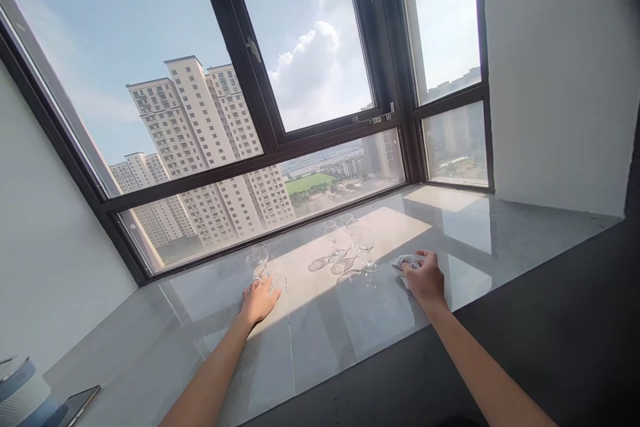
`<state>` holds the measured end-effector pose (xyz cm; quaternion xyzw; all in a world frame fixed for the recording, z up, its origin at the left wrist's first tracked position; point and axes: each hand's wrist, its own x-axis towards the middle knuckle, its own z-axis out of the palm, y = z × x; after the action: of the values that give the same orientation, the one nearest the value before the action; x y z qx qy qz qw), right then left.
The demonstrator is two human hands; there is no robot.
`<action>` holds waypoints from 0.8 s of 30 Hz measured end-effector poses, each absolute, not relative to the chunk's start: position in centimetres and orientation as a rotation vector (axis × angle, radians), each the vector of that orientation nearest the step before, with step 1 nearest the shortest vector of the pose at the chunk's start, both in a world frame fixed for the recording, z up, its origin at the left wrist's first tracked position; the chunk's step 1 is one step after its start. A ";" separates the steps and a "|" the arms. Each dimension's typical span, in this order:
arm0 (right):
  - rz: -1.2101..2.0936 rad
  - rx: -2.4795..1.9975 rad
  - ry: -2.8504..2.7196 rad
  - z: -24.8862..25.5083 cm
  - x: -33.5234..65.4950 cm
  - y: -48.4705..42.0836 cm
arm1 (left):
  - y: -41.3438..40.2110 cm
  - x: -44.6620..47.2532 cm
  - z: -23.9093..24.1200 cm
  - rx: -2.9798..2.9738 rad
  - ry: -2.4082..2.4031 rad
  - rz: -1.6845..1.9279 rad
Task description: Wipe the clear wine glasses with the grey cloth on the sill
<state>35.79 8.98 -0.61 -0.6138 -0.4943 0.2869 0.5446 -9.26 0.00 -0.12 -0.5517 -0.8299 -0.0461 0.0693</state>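
A clear stemmed glass stands near the window on the left. My left hand is at its foot, palm down, with fingers spread and thumb apart; the fingertips partly cover the foot and seem to touch it. To the right, my right hand has its fingers closed on a crumpled white cloth just above or on the sill. Between my hands are several more clear glasses, among them a stemmed glass nearest the cloth and a smaller-looking glass farther back.
The glossy grey stone sill carries bright sunlight and glass shadows. Dark window frames run along its far side, with a wall at right. A phone and a blue-and-white object are at lower left.
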 end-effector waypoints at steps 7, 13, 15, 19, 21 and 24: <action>0.669 -1.454 -1.158 -0.7 35.9 9.1 | 0.0 -9.7 0.3 -1.498 -2.612 -0.152; 0.676 -1.442 -1.156 -0.8 35.8 9.4 | -0.5 -9.7 0.9 -1.480 -2.638 -0.157; 0.672 -1.443 -1.153 -0.8 35.8 9.4 | -1.0 -9.3 0.9 -1.440 -2.654 -0.142; 0.679 -1.447 -1.158 -0.5 35.7 9.2 | -3.7 -7.5 0.4 -1.407 -2.635 -0.210; 0.703 -1.443 -1.164 -0.4 35.7 9.1 | -5.4 -5.9 0.3 -1.504 -2.503 -0.327; 0.712 -1.436 -1.160 -0.2 35.7 8.9 | -6.7 -2.0 0.7 -1.843 -2.190 -0.531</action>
<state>35.67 8.85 -0.18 -0.6064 -0.4899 0.3007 0.5494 -1.98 -6.75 0.66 -0.6290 -0.7473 -0.1811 0.1149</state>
